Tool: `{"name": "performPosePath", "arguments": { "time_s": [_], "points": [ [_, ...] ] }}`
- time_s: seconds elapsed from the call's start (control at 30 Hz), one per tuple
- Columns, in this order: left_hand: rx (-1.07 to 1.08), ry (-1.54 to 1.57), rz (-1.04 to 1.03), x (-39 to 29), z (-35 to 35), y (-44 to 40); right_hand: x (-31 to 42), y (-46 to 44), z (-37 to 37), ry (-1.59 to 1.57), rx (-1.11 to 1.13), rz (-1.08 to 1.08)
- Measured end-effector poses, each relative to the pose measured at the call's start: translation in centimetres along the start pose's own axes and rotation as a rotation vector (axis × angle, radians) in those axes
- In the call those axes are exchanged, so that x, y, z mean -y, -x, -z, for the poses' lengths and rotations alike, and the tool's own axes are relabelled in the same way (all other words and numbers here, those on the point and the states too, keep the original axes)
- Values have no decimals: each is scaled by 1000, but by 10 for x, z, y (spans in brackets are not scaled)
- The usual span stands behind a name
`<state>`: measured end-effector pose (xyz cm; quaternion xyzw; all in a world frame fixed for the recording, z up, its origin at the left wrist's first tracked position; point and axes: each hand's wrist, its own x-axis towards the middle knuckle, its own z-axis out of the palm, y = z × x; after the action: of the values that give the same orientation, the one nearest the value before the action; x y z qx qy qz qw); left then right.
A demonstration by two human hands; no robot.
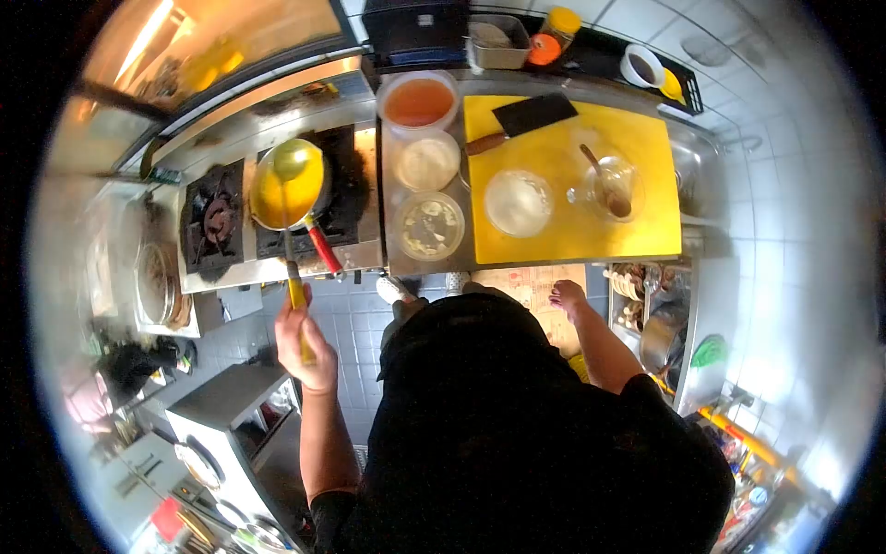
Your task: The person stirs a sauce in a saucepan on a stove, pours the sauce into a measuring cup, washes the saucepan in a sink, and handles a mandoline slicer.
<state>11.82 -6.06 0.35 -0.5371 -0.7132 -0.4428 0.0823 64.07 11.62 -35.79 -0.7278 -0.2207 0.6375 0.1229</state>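
Two hands in view, one at work. Left hand (pixel 307 349), left of centre in the frame: fingers wrapped closed around the yellow handle of a ladle (pixel 295 286). Ladle reaches up the frame, its bowl within the outline of a pan (pixel 260 218) in the upper left; pan sits on the stove (pixel 365 171) and holds yellow liquid (pixel 269 192). Whether the ladle's bowl dips into the liquid or hangs just above it: cannot tell.

Right hand (pixel 570 300), right of centre, below the yellow cutting board (pixel 637 242): fingers look partly curled, nothing visible in them; exact opening cannot be told. It is well apart from the pan, whose red handle (pixel 323 249) slants to the lower right with no hand on it.

Step in hand (judgement): ladle work in the pan, either stirring or scooping; one view does not settle which. Next move (judgement): calls for a steady left grip, with the ladle's bowl kept level if loaded and lifted clear of the rim. With the pan handle unheld, a hard push against the wall could shift the pan. Tub of orange liquid (pixel 417 102), upper centre, stands apart from both hands
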Motion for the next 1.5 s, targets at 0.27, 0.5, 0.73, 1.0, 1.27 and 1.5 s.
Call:
{"name": "performPosePath", "arguments": {
  "time_s": [0.27,0.5,0.73,1.0,1.27,1.5],
  "points": [
    [691,488,-39,-83,-67,-41,-39,-1,-8,91,179,236],
    [1017,408,-354,-84,-108,-45,-83,-14,24,-315,408,95],
    [925,519,-254,-89,-112,-44,-193,-87,72,250,366,1003],
    [810,618,23,-85,-111,-43,-77,20,34,-226,-122,-140],
    [855,487,-177,-88,-107,-49,-140,-80,59,-158,285,239],
    [853,493,-161,-83,-110,-49,-52,33,9,-112,46,17]
  ]
}}
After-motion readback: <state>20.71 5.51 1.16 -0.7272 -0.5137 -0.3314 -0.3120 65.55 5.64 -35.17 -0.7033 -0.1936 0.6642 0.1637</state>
